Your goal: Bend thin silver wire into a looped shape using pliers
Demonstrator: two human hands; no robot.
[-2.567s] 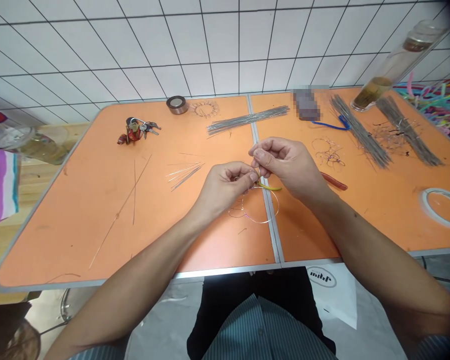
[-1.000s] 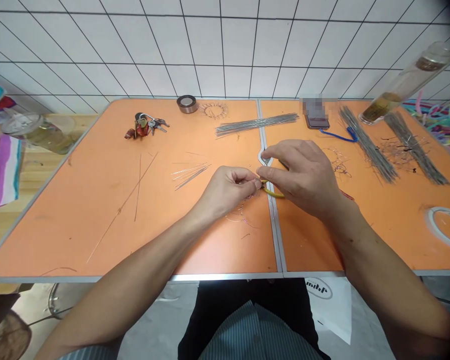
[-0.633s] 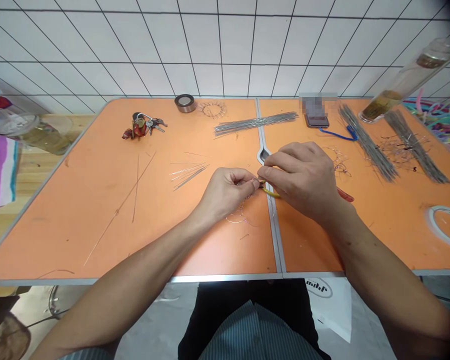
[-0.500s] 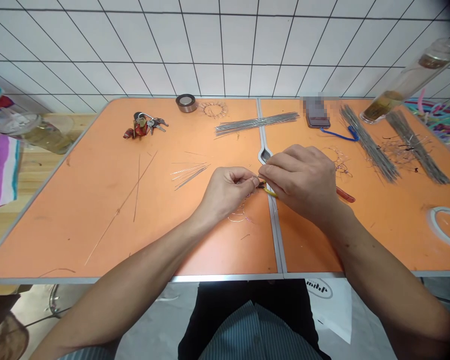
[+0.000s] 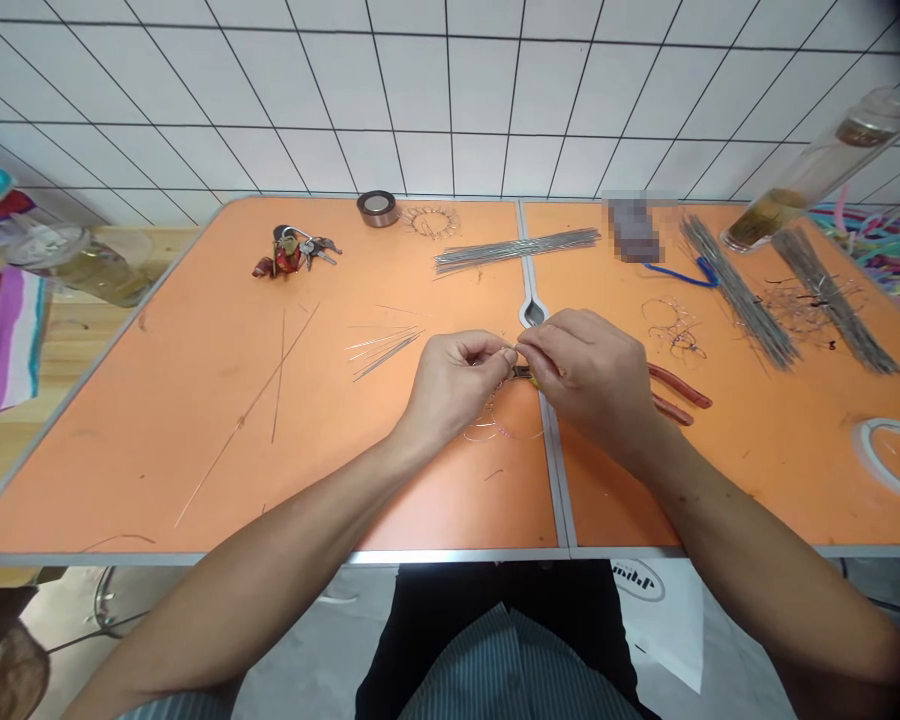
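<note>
My left hand (image 5: 454, 385) and my right hand (image 5: 589, 375) meet fingertip to fingertip over the middle seam of the orange table (image 5: 195, 450). Both are closed in a pinch on a thin wire piece (image 5: 499, 428) whose loops hang down onto the table below them. A bit of a yellow strand shows between the fingers, mostly hidden. Red-handled pliers (image 5: 679, 390) lie just right of my right hand.
Bundles of straight wire (image 5: 514, 250) lie at the back, more wire bundles (image 5: 735, 290) to the right. Loose thin wires (image 5: 382, 345), a key bunch (image 5: 292, 252), a tape roll (image 5: 377, 207), a white tape ring (image 5: 896, 455) and a tilted clear tube (image 5: 810, 190) also sit on the table.
My right hand has drawn in and closed onto the wire at my left fingertips. The pliers now lie uncovered beside it, and the yellow strand is largely hidden.
</note>
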